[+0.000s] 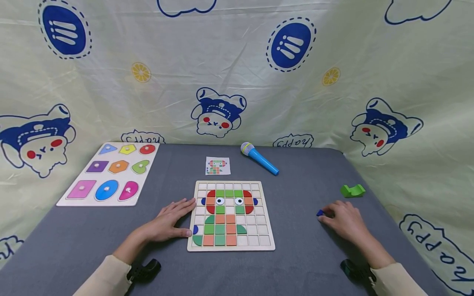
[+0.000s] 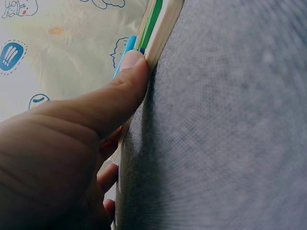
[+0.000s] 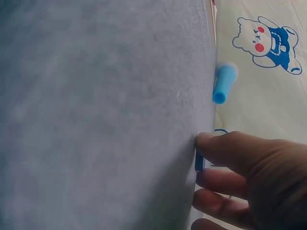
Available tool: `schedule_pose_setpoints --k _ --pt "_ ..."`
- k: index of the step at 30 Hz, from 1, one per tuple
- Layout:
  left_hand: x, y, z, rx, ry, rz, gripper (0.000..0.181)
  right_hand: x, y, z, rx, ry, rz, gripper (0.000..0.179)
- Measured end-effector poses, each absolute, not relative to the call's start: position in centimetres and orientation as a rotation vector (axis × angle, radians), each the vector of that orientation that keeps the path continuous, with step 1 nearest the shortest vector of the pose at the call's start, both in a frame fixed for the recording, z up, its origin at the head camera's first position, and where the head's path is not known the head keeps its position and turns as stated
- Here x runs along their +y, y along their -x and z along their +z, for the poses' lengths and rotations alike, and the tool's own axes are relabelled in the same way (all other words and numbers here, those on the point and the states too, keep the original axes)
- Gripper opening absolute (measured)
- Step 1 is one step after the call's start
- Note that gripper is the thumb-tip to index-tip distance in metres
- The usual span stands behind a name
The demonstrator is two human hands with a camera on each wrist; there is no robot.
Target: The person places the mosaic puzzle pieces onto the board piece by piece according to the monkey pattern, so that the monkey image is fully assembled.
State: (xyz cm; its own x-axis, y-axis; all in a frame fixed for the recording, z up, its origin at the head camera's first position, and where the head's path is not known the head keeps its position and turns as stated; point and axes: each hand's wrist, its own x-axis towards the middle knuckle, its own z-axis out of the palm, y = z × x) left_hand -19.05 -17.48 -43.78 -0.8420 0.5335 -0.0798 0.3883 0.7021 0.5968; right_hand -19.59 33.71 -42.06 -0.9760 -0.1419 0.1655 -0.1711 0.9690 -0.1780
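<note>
A square grid board (image 1: 255, 241) lies flat on the table, with red, green, orange and blue tiles set in many of its cells. My left hand (image 1: 168, 222) rests at the board's left edge with fingers spread, its thumb (image 2: 132, 72) touching the rim near a blue half-round tile (image 1: 195, 229). Off to the right of the board, my right hand (image 1: 342, 220) pinches a small dark blue tile (image 1: 320, 213) between thumb and fingers, low at the tabletop. The same blue tile (image 3: 199, 161) shows between thumb and finger in the right wrist view.
Behind the board lie a small picture card (image 1: 217, 166) and a blue toy microphone (image 1: 261, 159). A white shape puzzle board (image 1: 122, 174) sits at the left. Near the table's right edge is a green wavy piece (image 1: 353, 190). A printed cloth (image 1: 237, 61) hangs behind the grey table (image 1: 296, 263).
</note>
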Motion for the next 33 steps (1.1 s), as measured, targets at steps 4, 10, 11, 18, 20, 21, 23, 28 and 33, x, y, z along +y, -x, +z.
schedule_pose_setpoints --k 4,10,11,18,20,21,23,28,33 --pt "-17.5 19.1 -43.8 2.665 -0.737 0.857 0.083 33.4 19.8 -42.0 -2.956 -0.270 0.267 0.026" --pt "-17.6 19.1 -43.9 2.666 -0.739 0.860 0.083 33.0 19.9 -42.0 -2.947 -0.286 0.277 0.021" --pt "-17.6 19.1 -43.9 2.667 -0.738 0.860 0.083 32.9 19.9 -41.9 -2.946 -0.284 0.279 0.021" --pt "-17.6 19.1 -43.9 2.662 -0.742 0.860 0.083 30.5 19.9 -41.5 -2.898 -0.342 0.279 0.023" --pt "-17.7 19.1 -43.9 2.661 -0.745 0.862 0.083 29.0 19.9 -41.4 -2.870 -0.376 0.274 0.023" --pt "-17.6 19.1 -43.9 2.660 -0.746 0.864 0.083 28.2 19.8 -41.3 -2.856 -0.392 0.273 0.024" --pt "-17.6 19.1 -43.8 2.661 -0.746 0.865 0.083 26.4 19.8 -41.2 -2.837 -0.423 0.276 0.024" --pt "-17.6 19.1 -43.8 2.670 -0.755 0.868 0.082 21.5 19.8 -40.8 -2.825 -0.530 0.313 0.025" --pt "-17.7 19.0 -43.8 2.682 -0.775 0.864 0.082 17.2 19.7 -40.6 -2.797 -0.680 0.351 0.026"
